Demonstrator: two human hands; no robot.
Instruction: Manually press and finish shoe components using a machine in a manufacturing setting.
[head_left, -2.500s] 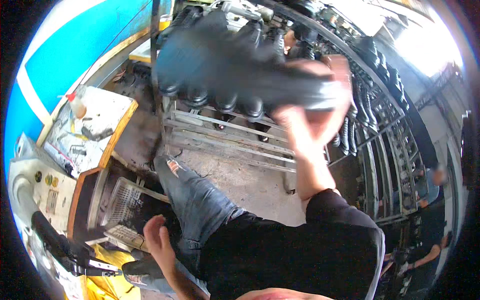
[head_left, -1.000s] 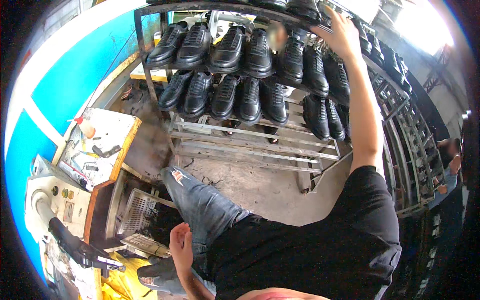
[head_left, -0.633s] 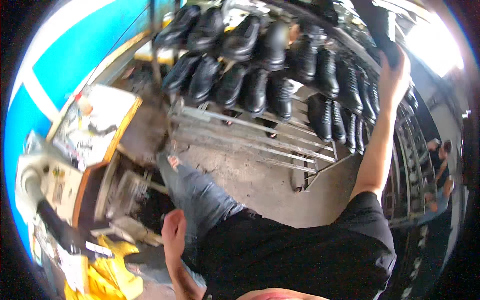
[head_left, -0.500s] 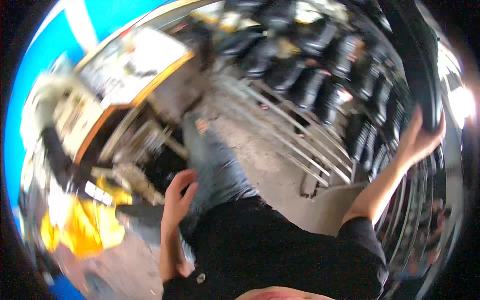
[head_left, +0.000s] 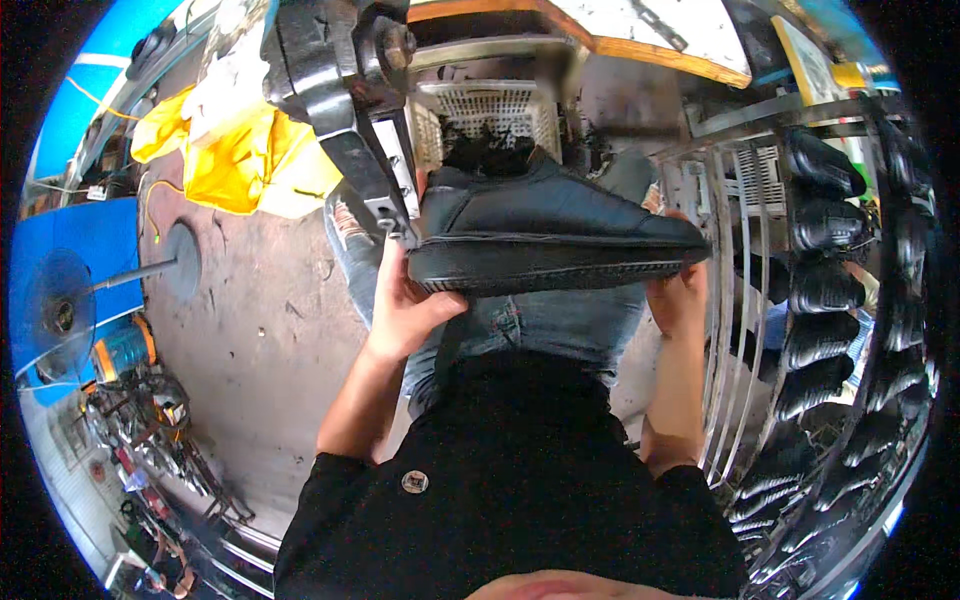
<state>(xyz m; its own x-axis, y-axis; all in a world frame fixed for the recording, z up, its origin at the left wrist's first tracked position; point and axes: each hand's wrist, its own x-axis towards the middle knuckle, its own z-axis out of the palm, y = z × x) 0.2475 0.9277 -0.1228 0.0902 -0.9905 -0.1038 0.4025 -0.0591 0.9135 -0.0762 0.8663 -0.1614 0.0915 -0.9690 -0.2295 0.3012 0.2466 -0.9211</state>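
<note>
Centrally: black shoe (head_left: 545,232), held level on its side above the person's lap, sole edge toward the camera, so the whole rim shows. Left hand (head_left: 408,305) clasps the heel from below; right hand (head_left: 678,298) closes on the toe, steadying both ends. Behind: dark machine arm (head_left: 340,120) and a white basket (head_left: 487,112). Right: metal rack (head_left: 735,300) bearing black shoes (head_left: 825,225). Left: yellow cloth (head_left: 225,160), concrete floor (head_left: 250,340).

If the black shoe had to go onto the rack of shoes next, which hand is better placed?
Probably the right hand: it holds the black shoe at its toe end, beside the rack. The left hand grips the heel, farther away.
</note>
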